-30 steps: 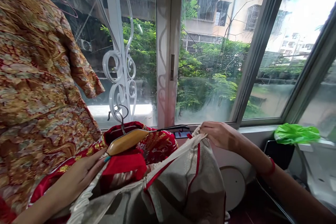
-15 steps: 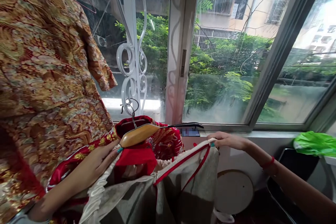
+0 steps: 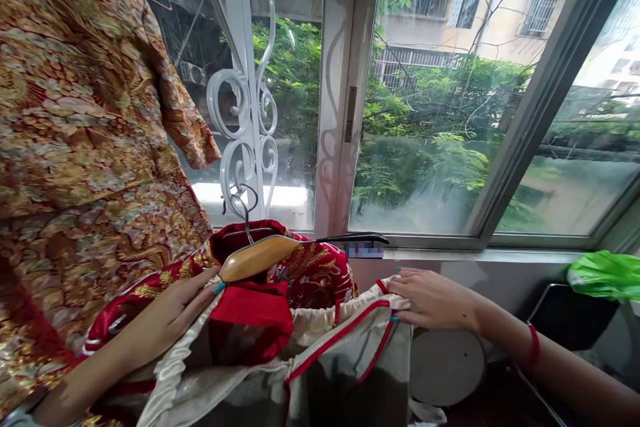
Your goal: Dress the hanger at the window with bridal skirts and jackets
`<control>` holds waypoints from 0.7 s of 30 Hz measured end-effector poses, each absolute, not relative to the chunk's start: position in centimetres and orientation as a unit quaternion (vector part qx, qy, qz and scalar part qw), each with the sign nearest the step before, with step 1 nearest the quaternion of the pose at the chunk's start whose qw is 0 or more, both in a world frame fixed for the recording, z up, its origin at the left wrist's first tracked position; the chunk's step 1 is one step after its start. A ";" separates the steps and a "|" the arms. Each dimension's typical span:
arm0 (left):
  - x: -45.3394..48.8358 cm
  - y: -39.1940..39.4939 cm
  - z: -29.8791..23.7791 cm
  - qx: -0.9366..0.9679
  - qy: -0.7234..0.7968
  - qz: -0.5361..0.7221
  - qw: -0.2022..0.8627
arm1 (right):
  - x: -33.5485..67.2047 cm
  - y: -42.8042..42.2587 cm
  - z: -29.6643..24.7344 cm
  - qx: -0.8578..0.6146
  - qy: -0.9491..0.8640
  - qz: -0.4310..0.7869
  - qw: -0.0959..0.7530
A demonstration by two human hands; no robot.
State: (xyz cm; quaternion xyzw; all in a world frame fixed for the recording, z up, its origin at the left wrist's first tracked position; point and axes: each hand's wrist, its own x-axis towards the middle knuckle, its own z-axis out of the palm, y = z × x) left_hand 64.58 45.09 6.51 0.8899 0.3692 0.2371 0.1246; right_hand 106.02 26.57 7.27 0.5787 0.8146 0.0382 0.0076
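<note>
A cream skirt-like garment (image 3: 345, 347) with a gathered, elastic-looking waistband and red trim is spread between my hands. My left hand (image 3: 173, 320) is closed on the waistband's left side, next to the end of a wooden hanger (image 3: 260, 259). At the far right edge my right hand (image 3: 433, 297) pinches the band, thumb below and fingers above. Behind the cream cloth, a red garment with gold embroidery (image 3: 315, 273) surrounds the hanger. Plain red cloth (image 3: 253, 323) shows inside the waistband opening. Most of the lower part of the cream garment is out of frame.
A gold-and-red patterned robe (image 3: 90, 113) hangs at the left. White scrolled ironwork (image 3: 227, 103) stands before the windows. A phone-like dark object (image 3: 364, 250) lies on the sill. At the right are a green plastic bag (image 3: 605, 273), a black chair (image 3: 575, 313) and a round pale panel (image 3: 447, 367).
My right hand has come further over the band's corner and turned, its fingers now on top. The band's back edge is drawn out straighter. My left hand keeps its place on the band.
</note>
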 end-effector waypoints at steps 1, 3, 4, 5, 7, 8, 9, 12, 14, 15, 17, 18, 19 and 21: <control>64.5 45.2 6.5 0.891 0.370 0.233 0.124 | 106.3 26.7 7.7 0.575 0.817 0.041 0.011; 64.5 45.3 6.4 0.891 0.373 0.228 0.123 | 106.9 27.0 8.5 0.575 0.817 0.041 0.023; 64.4 45.3 6.4 0.890 0.375 0.227 0.122 | 107.3 27.3 8.8 0.577 0.815 0.048 0.027; 64.4 45.2 6.5 0.889 0.378 0.227 0.121 | 107.5 27.5 9.1 0.578 0.814 0.057 0.031; 64.5 45.1 6.6 0.887 0.382 0.230 0.119 | 108.0 28.0 9.4 0.579 0.810 0.080 0.039; 64.5 45.0 6.6 0.887 0.381 0.231 0.120 | 108.1 28.3 9.5 0.579 0.809 0.095 0.042; 64.5 45.0 6.5 0.887 0.381 0.233 0.121 | 108.1 28.5 9.6 0.579 0.807 0.111 0.043; 64.3 45.3 6.1 0.878 0.390 0.249 0.124 | 108.0 29.0 10.1 0.584 0.793 0.168 0.050; 64.1 45.8 5.5 0.870 0.402 0.253 0.128 | 107.8 29.3 10.7 0.586 0.782 0.204 0.059; 63.9 46.1 5.2 0.867 0.409 0.252 0.131 | 107.7 29.4 11.0 0.584 0.779 0.219 0.063; 63.7 46.4 4.7 0.863 0.420 0.247 0.134 | 107.6 29.6 11.7 0.578 0.775 0.246 0.066; 63.7 46.5 4.7 0.862 0.422 0.245 0.132 | 107.6 29.8 12.1 0.578 0.772 0.256 0.064; 63.7 46.5 4.7 0.864 0.421 0.245 0.128 | 107.6 29.9 12.5 0.579 0.770 0.261 0.060; 63.9 46.2 5.1 0.872 0.411 0.242 0.115 | 107.5 30.2 13.2 0.585 0.767 0.257 0.054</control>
